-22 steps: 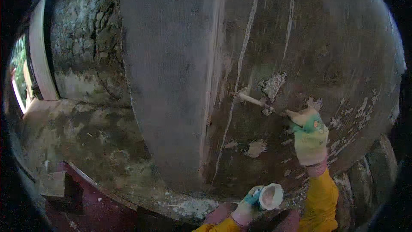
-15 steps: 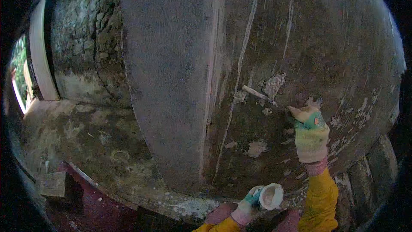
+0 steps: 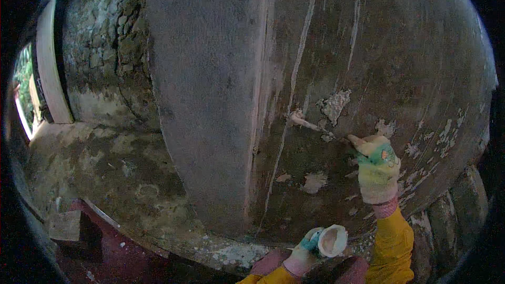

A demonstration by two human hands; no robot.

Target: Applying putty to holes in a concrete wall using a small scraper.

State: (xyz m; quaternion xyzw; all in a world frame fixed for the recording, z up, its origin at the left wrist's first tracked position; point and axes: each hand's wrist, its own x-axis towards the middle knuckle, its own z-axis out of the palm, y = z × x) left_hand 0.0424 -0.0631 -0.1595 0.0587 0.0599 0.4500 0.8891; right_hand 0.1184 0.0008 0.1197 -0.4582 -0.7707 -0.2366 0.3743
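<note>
My right hand (image 3: 377, 158), in a pale glove with green patches, is closed round the handle of a putty knife (image 3: 309, 123). The knife's whitish end lies at the brown wall (image 3: 326, 210), beside a pale vertical streak and just below a rough light patch (image 3: 335, 106). Lower down, my gloved left hand (image 3: 305, 248) grips a small white cup (image 3: 333, 240) by its side. The cup's mouth faces me, and pale paste shows inside. Part of the knife's handle is hidden by my right glove.
A smooth grey wall strip (image 3: 205, 94) stands left of the brown wall. Further left are a rough old wall (image 3: 100, 47) and a pale door frame (image 3: 51, 63). A wooden block (image 3: 66, 226) sits at lower left. Whitish splashes (image 3: 236, 254) mark the ledge below.
The putty knife has shifted slightly down and left, its whitish end now against the pale streak. My right hand has lowered slightly. The left hand and cup hold about the same place.
</note>
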